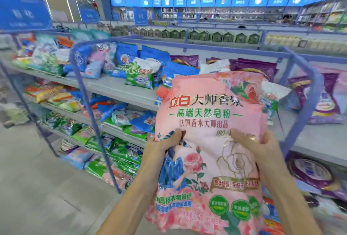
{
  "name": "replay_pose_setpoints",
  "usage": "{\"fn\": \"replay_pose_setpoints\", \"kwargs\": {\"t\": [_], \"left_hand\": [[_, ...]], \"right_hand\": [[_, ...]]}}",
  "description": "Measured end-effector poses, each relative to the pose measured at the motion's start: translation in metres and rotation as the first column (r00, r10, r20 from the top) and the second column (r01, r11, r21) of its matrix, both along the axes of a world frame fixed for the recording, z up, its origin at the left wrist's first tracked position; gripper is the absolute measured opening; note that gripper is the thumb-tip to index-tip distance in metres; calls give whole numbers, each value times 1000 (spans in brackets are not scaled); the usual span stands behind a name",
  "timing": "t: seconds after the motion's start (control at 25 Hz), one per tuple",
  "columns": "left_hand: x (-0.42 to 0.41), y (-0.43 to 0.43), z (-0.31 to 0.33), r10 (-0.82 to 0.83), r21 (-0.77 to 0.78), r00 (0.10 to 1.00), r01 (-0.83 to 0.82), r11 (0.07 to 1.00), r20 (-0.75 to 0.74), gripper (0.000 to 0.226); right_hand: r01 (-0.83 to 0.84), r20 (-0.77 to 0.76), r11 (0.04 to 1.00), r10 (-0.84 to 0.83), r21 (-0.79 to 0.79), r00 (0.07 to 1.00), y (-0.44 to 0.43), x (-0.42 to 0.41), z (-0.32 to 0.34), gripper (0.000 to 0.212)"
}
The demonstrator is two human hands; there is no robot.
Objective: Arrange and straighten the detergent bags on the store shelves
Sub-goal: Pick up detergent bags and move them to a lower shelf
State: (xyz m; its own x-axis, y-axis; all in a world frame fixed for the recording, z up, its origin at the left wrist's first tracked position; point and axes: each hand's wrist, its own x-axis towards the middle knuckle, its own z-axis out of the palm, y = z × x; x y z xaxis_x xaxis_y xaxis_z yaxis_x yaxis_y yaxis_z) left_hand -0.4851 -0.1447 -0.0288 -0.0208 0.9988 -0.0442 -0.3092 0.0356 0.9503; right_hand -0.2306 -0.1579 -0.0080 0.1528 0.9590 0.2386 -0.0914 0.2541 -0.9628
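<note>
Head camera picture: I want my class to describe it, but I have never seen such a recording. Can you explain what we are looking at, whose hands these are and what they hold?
There is no machine here. A person wears one wide-angle camera on the head, so the picture looks forward and down at that person's own arms. The left hand and the right hand each grip one side of a big pink bag of detergent, held up in front of a shop shelf. On its top board lie blue bags, a green bag and purple bags, several leaning or slumped rather than standing straight. More bags fill the shelf lower down.
</note>
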Motion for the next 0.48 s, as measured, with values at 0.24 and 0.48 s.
{"fn": "replay_pose_setpoints", "kwargs": {"t": [0.24,0.48], "left_hand": [[-74,36,-18,25,-10,999,-25,1000,27,49],[-128,80,-61,152,-129,987,-157,979,-49,62]], "right_hand": [[-178,31,964,187,-197,982,49,-71,-42,71],[-300,-67,900,294,-316,953,121,-126,-83,72]]}}
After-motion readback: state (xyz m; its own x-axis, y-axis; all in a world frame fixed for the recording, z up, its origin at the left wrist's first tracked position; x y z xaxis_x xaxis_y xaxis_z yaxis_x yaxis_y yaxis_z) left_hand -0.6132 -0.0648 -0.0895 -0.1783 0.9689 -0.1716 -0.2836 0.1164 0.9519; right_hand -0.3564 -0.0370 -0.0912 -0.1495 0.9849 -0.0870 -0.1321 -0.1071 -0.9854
